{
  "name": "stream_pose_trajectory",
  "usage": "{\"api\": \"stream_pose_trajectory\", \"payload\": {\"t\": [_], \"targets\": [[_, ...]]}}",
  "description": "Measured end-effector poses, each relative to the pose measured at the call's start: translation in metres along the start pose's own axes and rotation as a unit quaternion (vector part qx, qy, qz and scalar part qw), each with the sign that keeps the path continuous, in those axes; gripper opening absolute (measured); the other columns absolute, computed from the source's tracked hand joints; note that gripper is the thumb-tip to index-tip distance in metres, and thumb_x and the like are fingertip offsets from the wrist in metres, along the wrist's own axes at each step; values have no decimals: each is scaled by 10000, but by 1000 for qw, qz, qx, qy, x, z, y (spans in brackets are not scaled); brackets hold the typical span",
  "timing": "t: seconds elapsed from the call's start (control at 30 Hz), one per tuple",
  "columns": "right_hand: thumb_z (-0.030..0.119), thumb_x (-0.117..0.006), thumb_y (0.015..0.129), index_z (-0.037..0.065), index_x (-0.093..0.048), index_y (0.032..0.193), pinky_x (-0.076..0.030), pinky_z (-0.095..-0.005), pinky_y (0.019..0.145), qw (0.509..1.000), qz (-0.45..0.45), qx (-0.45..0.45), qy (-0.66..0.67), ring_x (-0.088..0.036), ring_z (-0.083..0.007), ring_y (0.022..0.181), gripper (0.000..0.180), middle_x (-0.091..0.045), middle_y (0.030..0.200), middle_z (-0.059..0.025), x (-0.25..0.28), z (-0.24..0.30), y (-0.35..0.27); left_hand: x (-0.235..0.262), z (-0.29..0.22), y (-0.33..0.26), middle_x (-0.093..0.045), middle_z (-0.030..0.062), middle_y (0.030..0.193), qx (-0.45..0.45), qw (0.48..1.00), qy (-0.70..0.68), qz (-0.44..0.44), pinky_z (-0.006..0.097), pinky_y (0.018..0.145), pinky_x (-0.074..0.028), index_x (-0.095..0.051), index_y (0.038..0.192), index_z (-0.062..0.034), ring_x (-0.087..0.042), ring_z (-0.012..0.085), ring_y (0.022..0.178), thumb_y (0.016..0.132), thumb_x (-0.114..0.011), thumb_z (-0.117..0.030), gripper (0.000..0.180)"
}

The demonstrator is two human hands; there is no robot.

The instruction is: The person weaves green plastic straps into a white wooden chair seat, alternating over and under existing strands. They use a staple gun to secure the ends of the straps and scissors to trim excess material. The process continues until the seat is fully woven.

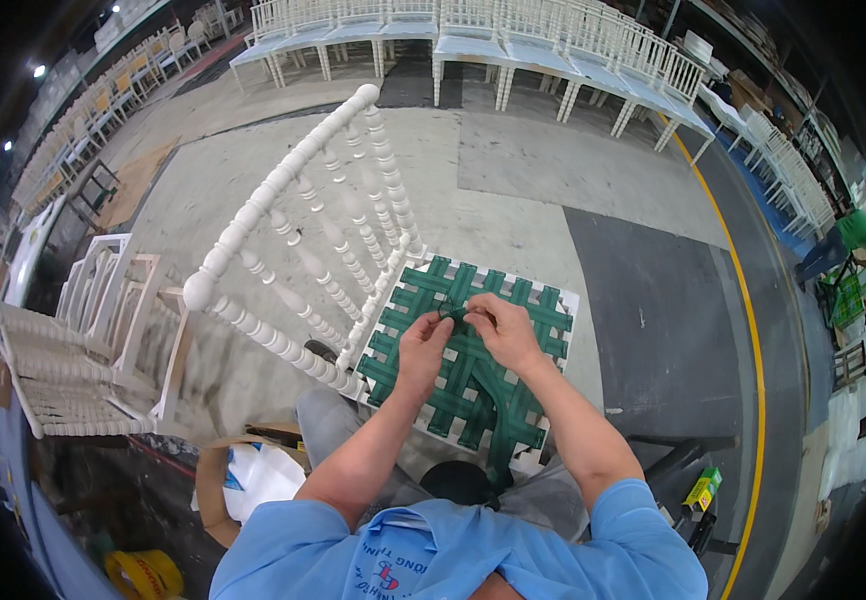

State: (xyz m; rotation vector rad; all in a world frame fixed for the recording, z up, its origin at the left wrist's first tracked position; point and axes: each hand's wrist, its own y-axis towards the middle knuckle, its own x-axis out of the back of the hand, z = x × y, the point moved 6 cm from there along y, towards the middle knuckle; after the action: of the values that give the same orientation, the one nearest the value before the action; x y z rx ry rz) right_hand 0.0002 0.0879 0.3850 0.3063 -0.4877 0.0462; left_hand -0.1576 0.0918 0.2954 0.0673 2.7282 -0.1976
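A white chair with a turned, beaded backrest (283,190) stands in front of me, its back to my left. Its seat is a lattice of woven green webbing (543,318) on a white frame. Above the seat, my left hand (425,348) and my right hand (503,328) are close together, fingertips pinched. Between them is a short dark green piece of strap (457,313), with a thin dark loop beside it. A loose green strap (499,410) lies folded over the weave and hangs past the near edge toward my lap.
At the left, unfinished white chair frames (73,370) are stacked. A yellow tape roll (143,575), a cardboard ring (215,495) and a small yellow-green box (703,488) sit low around me. Rows of white chairs (543,55) line the far side. A person (838,240) is at the far right.
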Motion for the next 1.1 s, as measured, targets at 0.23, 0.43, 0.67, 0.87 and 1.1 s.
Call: {"api": "stream_pose_trajectory", "payload": {"t": [0.23,0.43,0.67,0.87,1.1], "targets": [[48,-683,909,52,-693,1052,-567,-387,759,993,14,98,-67,-706,-307,864,144,-708,966,-115,2,12,3,-4,-9,-1,-676,-49,963,30,999,-20,-9,219,768,-453,-716,1089,-47,-561,45,817,991,-694,-143,139],[64,-685,911,64,-697,1045,-564,-398,758,985,20,132,-105,-687,-310,888,134,-662,998,-108,-4,16,7,5,-4,1,-669,-35,968,51,998,-33,-33,261,769,-474,-701,1105,-38,-563,61,812,970,-717,-129,164],[94,-689,920,70,-697,1039,-557,-404,762,984,40,121,-125,-674,-305,895,121,-629,1020,-95,-8,-4,13,-13,-37,-13,-681,108,996,-251,903,348,-32,366,802,-533,-677,1127,-45,-673,253,897,905,-731,-81,231],[71,-670,918,67,-696,1029,-546,-398,800,981,98,99,-137,-668,-317,944,114,-636,1018,-110,-22,-20,25,9,-2,11,-695,74,1026,-187,928,321,-30,336,773,-537,-665,1134,-25,-661,168,880,947,-709,-125,217],[117,-673,914,49,-716,981,-519,-449,848,971,193,-7,-139,-653,-372,967,105,-652,1004,-150,-73,-113,94,10,115,29,-662,-10,1058,241,966,-98,-20,314,895,-516,-575,1362,-38,-624,105,1000,1057,-597,-252,372]]}}
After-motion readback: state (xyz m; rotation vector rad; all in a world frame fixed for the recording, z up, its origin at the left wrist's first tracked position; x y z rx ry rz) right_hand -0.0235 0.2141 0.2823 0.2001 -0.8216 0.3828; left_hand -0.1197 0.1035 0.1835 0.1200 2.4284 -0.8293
